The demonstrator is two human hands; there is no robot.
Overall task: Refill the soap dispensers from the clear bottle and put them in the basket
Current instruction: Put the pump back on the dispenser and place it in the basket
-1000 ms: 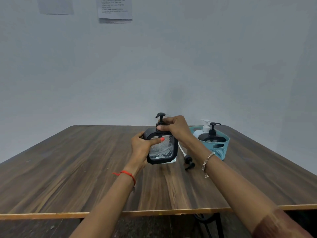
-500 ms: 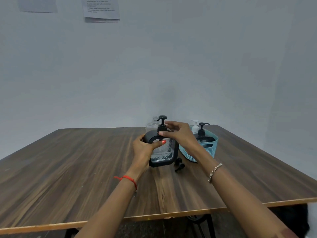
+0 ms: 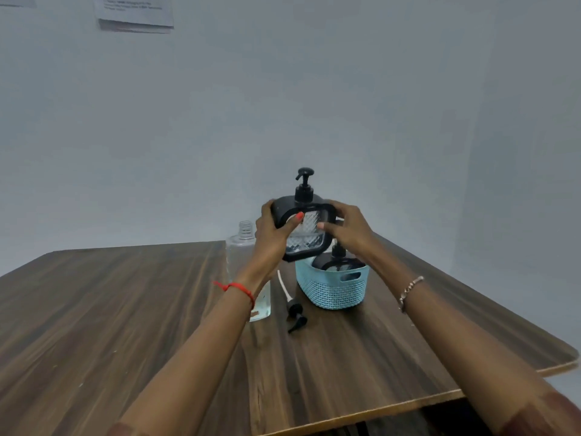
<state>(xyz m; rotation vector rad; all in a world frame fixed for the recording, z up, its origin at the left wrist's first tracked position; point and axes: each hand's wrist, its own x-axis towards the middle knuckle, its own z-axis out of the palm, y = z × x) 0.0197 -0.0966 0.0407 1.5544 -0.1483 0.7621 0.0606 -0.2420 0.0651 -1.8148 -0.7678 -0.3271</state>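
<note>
A black-framed soap dispenser (image 3: 306, 229) with a clear patterned body and a black pump is lifted off the table, just above the light-blue basket (image 3: 333, 289). My left hand (image 3: 272, 237) grips its left side and my right hand (image 3: 349, 229) holds its right side. A black dispenser (image 3: 341, 262) stands inside the basket, partly hidden by the lifted one. The clear bottle (image 3: 243, 247), uncapped, stands to the left, partly behind my left forearm.
A loose black pump with a white tube (image 3: 294, 309) lies on the wooden table (image 3: 125, 309) between the bottle and the basket. The table's front edge runs near me, its right corner at the far right. Papers (image 3: 135, 11) hang on the wall.
The black-framed dispenser has been lifted from the table and carried right, over the basket. My right hand moved from the pump top to the dispenser's side.
</note>
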